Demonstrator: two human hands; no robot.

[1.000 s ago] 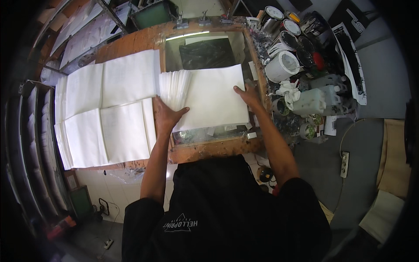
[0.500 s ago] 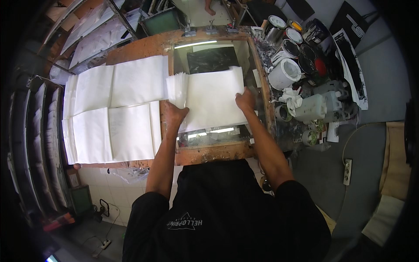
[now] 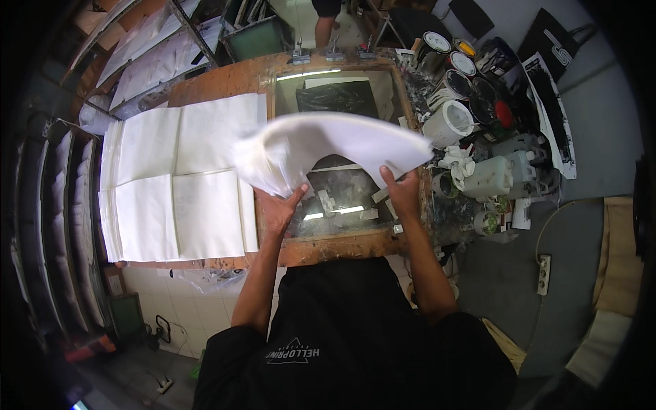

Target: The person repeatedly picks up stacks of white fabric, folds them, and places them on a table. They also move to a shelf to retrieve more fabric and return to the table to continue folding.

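A bundle of thin white sheets (image 3: 348, 133) is lifted off the glass panel and bends up in an arch, blurred by motion. My left hand (image 3: 279, 210) grips its left end, where the many edges fan out, with the thumb on the near side. At the other end my right hand (image 3: 404, 195) holds the right corner, thumb toward me and fingers mostly hidden behind the sheets. Below the arch, the framed glass panel (image 3: 335, 195) shows reflected light. Overlapping stacks of similar white sheets (image 3: 208, 215) lie on the wooden table to the left of my left hand.
Paint cans, a white bucket (image 3: 447, 124) and cloudy plastic jugs (image 3: 488, 174) crowd the table's right side. Metal hinge clamps (image 3: 333, 53) line the far edge. Shelves (image 3: 61, 225) stand at far left. Beyond the table are another person's legs (image 3: 325, 24).
The bundle lay flat on the glass; my hands have raised and bowed it, its right end swinging rightward. My right hand has shifted right and nearer. The other person's legs show more.
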